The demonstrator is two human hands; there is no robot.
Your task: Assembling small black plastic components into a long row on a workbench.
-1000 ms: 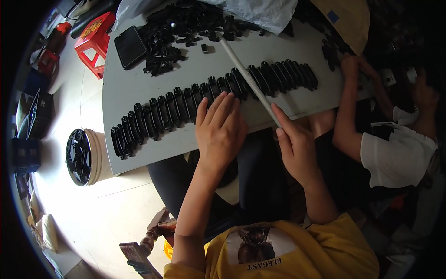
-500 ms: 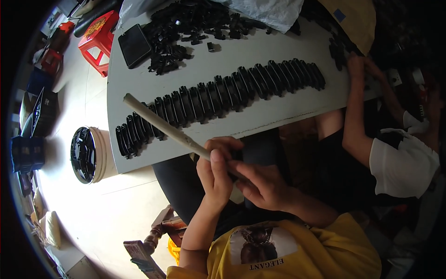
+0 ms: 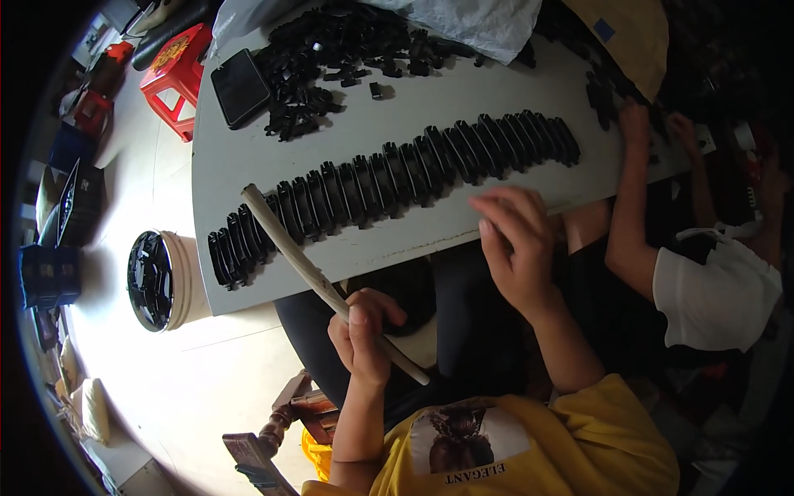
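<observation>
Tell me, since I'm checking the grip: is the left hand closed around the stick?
Closed: the left hand is wrapped round the stick.

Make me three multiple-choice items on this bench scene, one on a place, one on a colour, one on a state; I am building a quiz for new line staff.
1. Where does the dark phone lie?
A. On the white table's far left corner, beside the loose pile of black parts
B. On the red stool
C. In the white bucket

2. What colour is the plastic stool beside the table?
A. Blue
B. Red
C. Green

3. What is the left hand doing?
A. Lying flat on the table
B. Gripping the pale stick
C. Holding the phone

Answers:
1. A, the phone rests on the tabletop next to the pile.
2. B, the stool is plainly red.
3. B, its fingers close round the stick, whose far end lies across the row of black parts.
</observation>
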